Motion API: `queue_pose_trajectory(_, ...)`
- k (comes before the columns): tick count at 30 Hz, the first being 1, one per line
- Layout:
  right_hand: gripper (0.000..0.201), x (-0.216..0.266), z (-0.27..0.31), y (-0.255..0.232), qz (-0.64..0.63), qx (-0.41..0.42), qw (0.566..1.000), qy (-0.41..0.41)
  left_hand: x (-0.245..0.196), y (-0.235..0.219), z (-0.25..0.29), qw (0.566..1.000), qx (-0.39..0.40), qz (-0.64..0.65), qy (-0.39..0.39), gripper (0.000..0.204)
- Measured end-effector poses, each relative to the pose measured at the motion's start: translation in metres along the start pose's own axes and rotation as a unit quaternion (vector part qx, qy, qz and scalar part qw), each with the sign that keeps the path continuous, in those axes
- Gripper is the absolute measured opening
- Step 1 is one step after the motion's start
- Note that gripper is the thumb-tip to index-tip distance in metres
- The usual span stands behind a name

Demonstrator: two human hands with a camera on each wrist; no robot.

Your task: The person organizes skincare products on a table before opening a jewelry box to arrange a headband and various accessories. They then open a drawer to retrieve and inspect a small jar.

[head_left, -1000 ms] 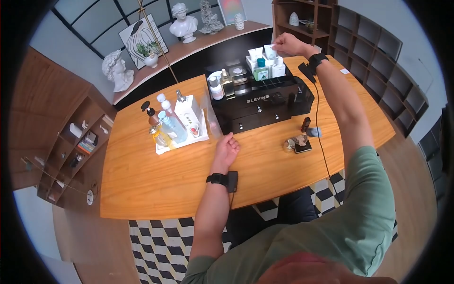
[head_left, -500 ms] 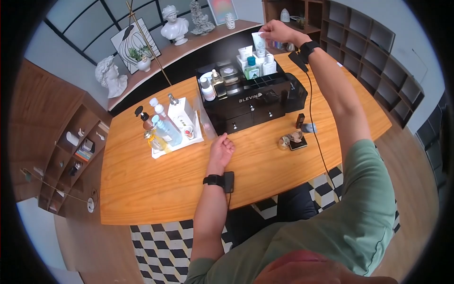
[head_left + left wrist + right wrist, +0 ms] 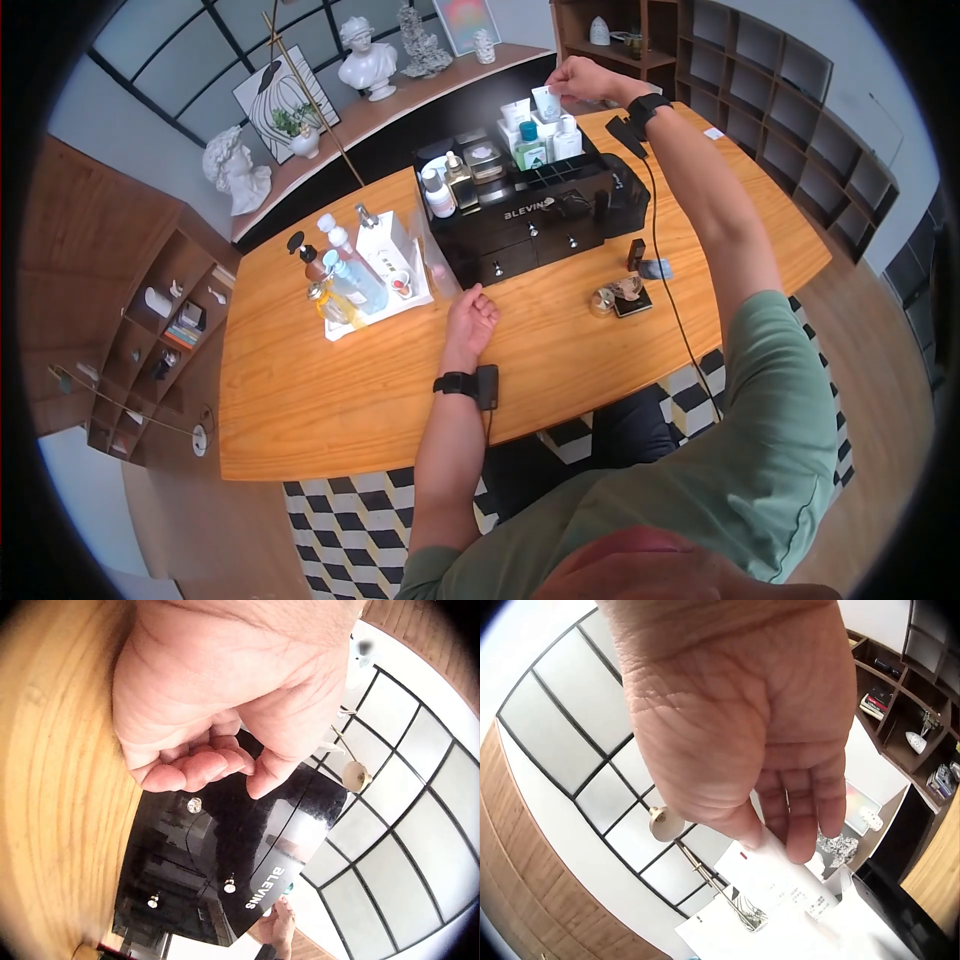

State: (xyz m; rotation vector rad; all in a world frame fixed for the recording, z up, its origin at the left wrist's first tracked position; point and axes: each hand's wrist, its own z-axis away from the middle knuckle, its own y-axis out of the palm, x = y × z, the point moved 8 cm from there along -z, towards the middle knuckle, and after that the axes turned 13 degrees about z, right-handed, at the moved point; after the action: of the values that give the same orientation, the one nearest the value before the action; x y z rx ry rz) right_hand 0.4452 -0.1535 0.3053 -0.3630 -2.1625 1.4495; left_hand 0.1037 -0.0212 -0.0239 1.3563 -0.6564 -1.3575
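Note:
My right hand (image 3: 585, 80) pinches the flat end of a white squeeze tube (image 3: 546, 104) at the back right of the black cosmetics organizer (image 3: 520, 235). In the right wrist view the thumb and fingertips meet on the tube (image 3: 776, 881), whose lower end is hidden in a white holder. Beside it stand another white tube (image 3: 516, 114), a green-capped bottle (image 3: 530, 147) and a white bottle (image 3: 567, 140). My left hand (image 3: 472, 320) rests on the table by the organizer's front drawers, fingers loosely curled and holding nothing.
A white tray (image 3: 415, 300) with several pump bottles stands left of the organizer. Toward the front right lie a small glass jar (image 3: 602, 301), a black compact (image 3: 633, 305) and an upright dark box (image 3: 636, 254). A cable (image 3: 672, 290) runs down from my right wrist.
My right hand lifted the white tube higher out of the white holder, then lowered it back partway. The left hand stayed on the table, and the head view shifted slightly.

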Motion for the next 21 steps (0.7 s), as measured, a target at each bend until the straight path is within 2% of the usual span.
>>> queue_pose_trajectory(2,0.023,0.001,0.003,-0.001,0.003,0.019,1.0,0.017,0.0,0.001,0.0,1.0,0.001,-0.001,-0.001,0.021)
queue_pose_trajectory(9,0.023,0.0,0.007,-0.008,0.009,0.004,1.0,0.018,0.001,0.001,0.001,1.0,-0.001,0.006,-0.004,0.022)
queue_pose_trajectory(12,0.023,0.005,0.014,0.001,-0.045,0.011,0.999,-0.022,0.0,0.002,0.0,1.0,0.003,0.0,-0.003,0.023)
queue_pose_trajectory(14,0.023,0.02,0.015,0.006,0.189,-0.008,0.972,-0.138,0.0,0.003,0.002,1.0,0.0,-0.001,-0.001,0.023)
queue_pose_trajectory(15,0.023,0.006,0.014,0.004,0.042,0.026,0.998,-0.036,0.0,0.003,0.003,1.0,-0.004,-0.001,0.0,0.023)
queue_pose_trajectory(19,0.024,0.008,0.021,0.0,-0.009,0.017,1.0,-0.006,0.0,0.004,0.003,1.0,-0.002,-0.003,0.0,0.024)
queue_pose_trajectory(21,0.027,0.016,0.022,-0.005,0.019,-0.03,0.998,-0.051,0.0,0.003,0.003,1.0,0.0,-0.005,0.001,0.024)
